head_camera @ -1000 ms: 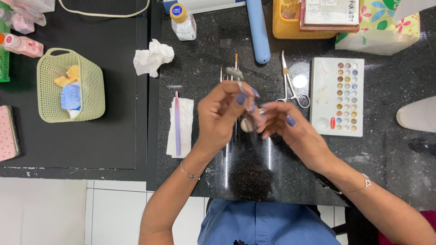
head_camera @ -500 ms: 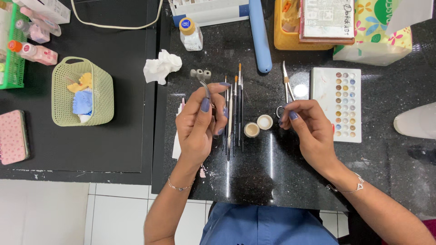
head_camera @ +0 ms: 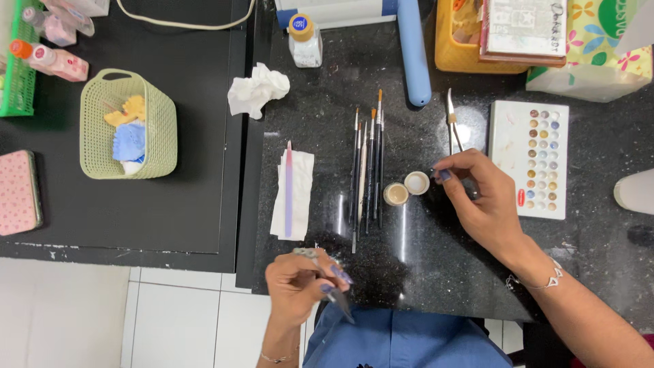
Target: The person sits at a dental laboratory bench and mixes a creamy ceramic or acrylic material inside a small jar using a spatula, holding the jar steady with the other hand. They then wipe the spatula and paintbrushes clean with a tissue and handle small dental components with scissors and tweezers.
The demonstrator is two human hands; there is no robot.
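At 9 o'clock a green basket holds yellow and blue scraps, with a crumpled tissue toward 11 o'clock. Half a second ago the left hand hovered over the brushes; it has now dropped to 6 o'clock at the table's near edge, fingers pinched around a thin metal tool that points down toward the blue apron. The folded napkin with its pink stick lies just above it. At the centre, about 6 brushes lie side by side, untouched. Just right of them sit 2 small open jars. The right hand, at 3 o'clock, has barely shifted: its fingertips close on something small beside the jars, too hidden to name. The paint palette lies beyond. The tool's withdrawal suggests a pause between dips.
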